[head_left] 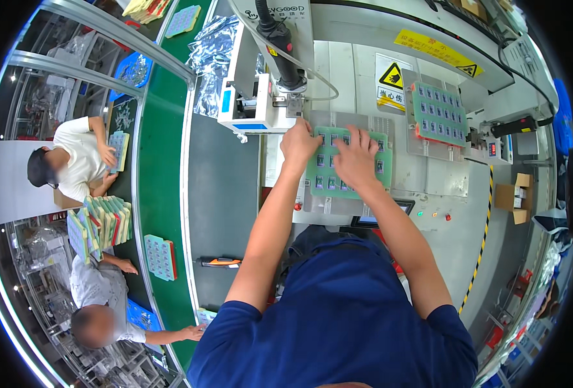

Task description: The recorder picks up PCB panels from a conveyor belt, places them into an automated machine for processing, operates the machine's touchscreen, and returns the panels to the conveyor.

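Observation:
A light green tray with rows of small dark parts lies on a clear fixture plate in front of me. My left hand is closed at the tray's upper left edge, its thumb over the rim and its fingers partly hidden. Across the tray's middle, my right hand has its fingers spread over the parts, covering some of them. Just beyond my left hand stands the metal head of a machine. A second green tray full of similar parts sits on another clear plate to the right.
Screwdriver-like units with black grips hang from the white machine. A small screen and buttons are at its front edge. To the left runs a green conveyor carrying a tray; two co-workers work beyond it.

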